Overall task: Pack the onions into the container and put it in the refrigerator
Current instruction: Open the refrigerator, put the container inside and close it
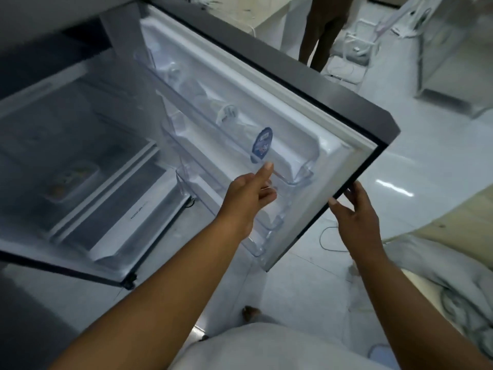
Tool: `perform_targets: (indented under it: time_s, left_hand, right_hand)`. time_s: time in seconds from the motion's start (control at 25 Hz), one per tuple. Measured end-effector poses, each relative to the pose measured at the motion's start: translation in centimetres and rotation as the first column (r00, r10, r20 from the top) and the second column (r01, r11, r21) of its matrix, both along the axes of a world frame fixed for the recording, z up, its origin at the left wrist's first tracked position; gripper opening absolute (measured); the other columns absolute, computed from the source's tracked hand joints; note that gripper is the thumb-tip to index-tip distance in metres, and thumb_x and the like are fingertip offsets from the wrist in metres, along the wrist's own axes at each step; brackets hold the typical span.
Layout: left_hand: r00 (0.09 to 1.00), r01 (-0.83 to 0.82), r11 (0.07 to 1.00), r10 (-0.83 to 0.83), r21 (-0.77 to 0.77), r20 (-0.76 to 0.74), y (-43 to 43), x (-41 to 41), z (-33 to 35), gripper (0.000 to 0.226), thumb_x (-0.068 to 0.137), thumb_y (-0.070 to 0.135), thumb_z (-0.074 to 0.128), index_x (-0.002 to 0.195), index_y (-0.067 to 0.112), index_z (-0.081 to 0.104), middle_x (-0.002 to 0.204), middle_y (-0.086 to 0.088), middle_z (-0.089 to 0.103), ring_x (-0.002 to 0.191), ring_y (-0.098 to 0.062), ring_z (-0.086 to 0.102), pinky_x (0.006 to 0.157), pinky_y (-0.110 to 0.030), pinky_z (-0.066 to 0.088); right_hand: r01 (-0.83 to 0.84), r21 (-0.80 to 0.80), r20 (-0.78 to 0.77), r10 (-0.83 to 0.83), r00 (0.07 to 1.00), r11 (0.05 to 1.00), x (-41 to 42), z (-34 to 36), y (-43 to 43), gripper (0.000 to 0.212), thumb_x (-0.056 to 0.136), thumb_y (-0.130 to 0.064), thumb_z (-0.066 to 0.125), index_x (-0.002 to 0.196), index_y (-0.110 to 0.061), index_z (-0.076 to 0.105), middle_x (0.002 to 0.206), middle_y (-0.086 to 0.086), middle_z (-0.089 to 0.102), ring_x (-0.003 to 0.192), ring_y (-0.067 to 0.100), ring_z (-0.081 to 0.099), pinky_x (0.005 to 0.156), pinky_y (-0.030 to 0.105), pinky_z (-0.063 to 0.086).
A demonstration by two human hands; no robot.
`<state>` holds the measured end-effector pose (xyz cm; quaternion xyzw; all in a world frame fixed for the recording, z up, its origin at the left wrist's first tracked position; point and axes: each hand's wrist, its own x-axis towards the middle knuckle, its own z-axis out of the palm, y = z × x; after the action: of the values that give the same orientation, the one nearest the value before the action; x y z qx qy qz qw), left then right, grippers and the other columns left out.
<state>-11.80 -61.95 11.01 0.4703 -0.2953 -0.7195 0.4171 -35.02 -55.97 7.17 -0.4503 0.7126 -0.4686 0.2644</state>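
Observation:
The refrigerator stands open, and its door swings out to the right with clear shelves on its inner side. A clear container with pale onions inside rests on a glass shelf in the refrigerator's body at the left. My left hand is empty, fingers spread, in front of the lower door shelf. My right hand grips the door's outer edge near its lower corner, with the thumb on the gasket.
A round blue sticker marks the door shelf. A drawer sits below the glass shelf. Another person's legs stand behind the door. Cables lie on the white tiled floor, and grey cloth lies at the right.

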Motion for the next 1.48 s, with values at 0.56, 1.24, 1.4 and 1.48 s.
perform_targets:
  time_s: [0.56, 1.24, 1.4, 1.48]
  left_hand:
    - [0.969, -0.235, 0.972, 0.233, 0.019, 0.088, 4.6, 8.1, 0.2, 0.008, 0.087, 0.02, 0.066, 0.087, 0.015, 0.072, 0.08, -0.007, 0.069, 0.074, -0.02, 0.071, 0.069, -0.037, 0.064]
    - [0.556, -0.797, 0.6, 0.773, -0.067, 0.305, 14.7, 30.1, -1.1, 0.031, 0.091, 0.04, 0.06, 0.104, 0.015, 0.072, 0.108, -0.011, 0.074, 0.104, -0.028, 0.069, 0.098, -0.043, 0.054]
    - [0.56, -0.786, 0.612, 0.764, -0.085, 0.32, 17.4, 31.5, -2.7, 0.046, 0.09, 0.06, 0.045, 0.117, 0.028, 0.064, 0.131, -0.001, 0.063, 0.123, -0.021, 0.057, 0.11, -0.045, 0.041]
    - [0.586, -0.754, 0.647, 0.741, -0.115, 0.329, 17.1, 32.0, -3.6, 0.074, 0.079, 0.074, 0.038, 0.141, 0.034, 0.045, 0.152, 0.004, 0.044, 0.139, -0.02, 0.042, 0.115, -0.044, 0.033]
  right_hand:
    - [-0.265, -0.102, -0.128, 0.252, 0.959, 0.959, 4.4, 1.6, 4.2, 0.027, 0.086, -0.01, 0.055, 0.095, -0.035, 0.062, 0.085, -0.016, 0.068, 0.075, 0.006, 0.062, 0.065, 0.007, 0.045]
    - [-0.955, -0.227, -0.796, 0.529, 0.294, 0.19, 33.4, 10.4, -0.9, 0.046, 0.094, -0.034, 0.054, 0.135, -0.015, 0.053, 0.145, 0.005, 0.052, 0.141, 0.021, 0.038, 0.116, 0.054, 0.027]
    - [-0.963, -0.198, -0.819, 0.508, 0.266, 0.186, 41.3, 9.9, -1.9, 0.054, 0.093, -0.029, 0.052, 0.143, -0.014, 0.04, 0.152, 0.005, 0.042, 0.146, 0.021, 0.029, 0.122, 0.052, 0.013]
    - [-0.973, -0.166, -0.829, 0.512, 0.225, 0.158, 44.8, 10.0, -2.8, 0.057, 0.092, -0.027, 0.051, 0.145, -0.012, 0.036, 0.154, 0.007, 0.038, 0.147, 0.023, 0.026, 0.122, 0.053, 0.011]
